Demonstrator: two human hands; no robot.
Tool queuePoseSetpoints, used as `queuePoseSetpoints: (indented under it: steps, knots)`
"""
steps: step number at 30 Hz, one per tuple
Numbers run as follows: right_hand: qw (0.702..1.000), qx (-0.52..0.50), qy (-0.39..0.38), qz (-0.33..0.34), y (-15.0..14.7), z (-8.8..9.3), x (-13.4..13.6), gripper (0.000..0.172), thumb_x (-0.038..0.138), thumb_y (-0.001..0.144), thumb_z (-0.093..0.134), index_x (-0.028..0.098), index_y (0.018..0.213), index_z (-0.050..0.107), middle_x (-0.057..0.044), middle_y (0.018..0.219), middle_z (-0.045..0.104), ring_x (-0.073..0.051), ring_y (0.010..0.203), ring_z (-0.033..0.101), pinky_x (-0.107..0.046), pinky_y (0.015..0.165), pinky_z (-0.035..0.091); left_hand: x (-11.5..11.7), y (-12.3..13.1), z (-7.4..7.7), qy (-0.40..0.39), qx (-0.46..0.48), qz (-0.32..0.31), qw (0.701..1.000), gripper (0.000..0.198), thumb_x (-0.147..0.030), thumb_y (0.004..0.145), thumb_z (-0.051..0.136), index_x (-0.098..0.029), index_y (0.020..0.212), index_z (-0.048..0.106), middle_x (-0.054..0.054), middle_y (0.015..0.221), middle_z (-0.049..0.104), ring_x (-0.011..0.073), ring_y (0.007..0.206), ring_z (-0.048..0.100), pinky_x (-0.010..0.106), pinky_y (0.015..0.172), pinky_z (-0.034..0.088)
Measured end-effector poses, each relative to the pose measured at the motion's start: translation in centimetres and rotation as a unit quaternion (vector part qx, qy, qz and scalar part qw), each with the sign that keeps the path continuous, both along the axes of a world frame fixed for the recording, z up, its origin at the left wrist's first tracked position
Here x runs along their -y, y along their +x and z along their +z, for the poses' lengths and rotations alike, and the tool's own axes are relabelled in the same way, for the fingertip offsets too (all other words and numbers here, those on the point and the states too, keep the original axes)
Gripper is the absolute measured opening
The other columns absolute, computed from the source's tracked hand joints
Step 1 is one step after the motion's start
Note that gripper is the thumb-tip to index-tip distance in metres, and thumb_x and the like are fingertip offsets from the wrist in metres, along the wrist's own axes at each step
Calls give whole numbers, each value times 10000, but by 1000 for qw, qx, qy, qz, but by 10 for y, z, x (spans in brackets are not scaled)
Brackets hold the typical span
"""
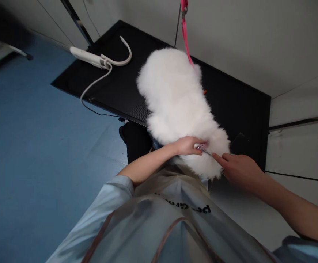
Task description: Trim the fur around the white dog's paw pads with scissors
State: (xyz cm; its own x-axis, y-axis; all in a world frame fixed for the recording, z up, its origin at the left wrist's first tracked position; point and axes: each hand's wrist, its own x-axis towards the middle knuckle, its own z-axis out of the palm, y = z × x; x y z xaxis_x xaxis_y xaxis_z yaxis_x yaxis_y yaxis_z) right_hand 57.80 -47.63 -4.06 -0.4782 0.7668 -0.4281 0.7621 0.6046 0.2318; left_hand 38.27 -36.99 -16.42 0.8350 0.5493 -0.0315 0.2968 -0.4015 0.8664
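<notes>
A fluffy white dog [175, 91] is on the black grooming table, its near end close against my apron. My left hand [189, 145] is closed on the near part of the dog, beside a pinkish bare patch that looks like the inside of an ear. My right hand [239, 168] grips a slim metal hemostat [207, 151] by its finger loops. Its tip reaches the pink patch, and a small white tuft like cotton [197, 145] sits there between the tip and my left fingers. The dog's face is not visible.
A white corded device with a curved arm [87, 57] lies at the table's [238, 98] far left corner, its cable hanging over the edge. A pink lead [185, 36] runs down to the dog. Walls stand behind and right; blue floor [38, 146] lies left.
</notes>
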Motion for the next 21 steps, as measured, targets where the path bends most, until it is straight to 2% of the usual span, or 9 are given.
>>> queuePoseSetpoints:
  steps: [4, 6, 8, 10, 13, 16, 18, 19, 21]
  knots:
    - [996, -3, -81, -37, 8, 5, -2, 602, 96, 780, 494, 178, 1376, 488, -67, 866, 700, -161, 564, 610, -262, 479, 288, -1, -1, 2, 7, -9, 1, 1000, 629, -414, 781, 715, -210, 1351, 543, 81, 1228, 663, 245, 1096, 632, 318, 921, 473]
    - [988, -67, -120, -76, 14, 11, -1, 589, 141, 790, 503, 183, 1377, 484, -72, 895, 699, -180, 636, 636, -261, 532, 372, -1, -2, 1, 1, -4, 0, 1000, 627, -409, 780, 716, -209, 1349, 544, 79, 1240, 657, 239, 1098, 630, 315, 932, 468]
    - [955, -184, -180, -149, 16, 12, 3, 571, 203, 833, 493, 188, 1401, 439, -60, 885, 681, -184, 689, 639, -272, 595, 438, -2, -2, 0, -14, 9, 3, 1000, 618, -404, 773, 722, -224, 1339, 550, 64, 1258, 648, 226, 1103, 628, 311, 948, 461]
    - [876, -313, -277, -241, 12, 6, 11, 505, 264, 919, 396, 171, 1415, 383, -13, 763, 609, -157, 600, 596, -279, 604, 468, -1, -2, -2, -28, 21, 18, 999, 636, -412, 752, 739, -231, 1332, 551, 55, 1262, 645, 222, 1107, 624, 311, 960, 457]
    - [723, -431, -408, -353, -1, -15, 24, 500, 231, 985, 67, 120, 1368, 369, 70, 603, 357, -112, 415, 423, -303, 611, 491, 1, -1, -5, -35, 23, 43, 998, 662, -408, 716, 766, -215, 1314, 557, 62, 1221, 662, 232, 1092, 628, 316, 947, 463]
    - [651, -471, -439, -402, -12, -35, 33, 626, 196, 949, -110, 99, 1373, 340, 77, 620, 233, -123, 437, 325, -335, 647, 494, 3, -1, -4, -32, 19, 48, 998, 618, -379, 706, 772, -201, 1267, 581, 58, 1163, 679, 231, 1052, 639, 311, 920, 469]
    - [606, -512, -440, -420, -15, -41, 35, 622, 300, 969, -75, 117, 1376, 358, 71, 636, 233, -128, 471, 295, -347, 654, 487, 3, -1, -1, -35, 17, 47, 998, 596, -377, 702, 772, -194, 1241, 592, 52, 1128, 686, 228, 1030, 644, 306, 905, 471]
    - [559, -547, -445, -435, -15, -43, 36, 604, 386, 979, -7, 142, 1346, 407, 71, 636, 244, -123, 474, 285, -354, 661, 487, 3, -1, 0, -37, 14, 48, 998, 591, -378, 700, 771, -193, 1233, 595, 49, 1112, 688, 229, 1024, 644, 305, 900, 470]
    - [416, -621, -465, -475, -14, -44, 35, 535, 540, 950, 217, 202, 1217, 535, 76, 621, 292, -101, 461, 288, -371, 702, 493, 2, -2, 2, -39, 5, 52, 998, 590, -384, 694, 770, -197, 1226, 598, 42, 1082, 691, 234, 1015, 645, 304, 890, 468]
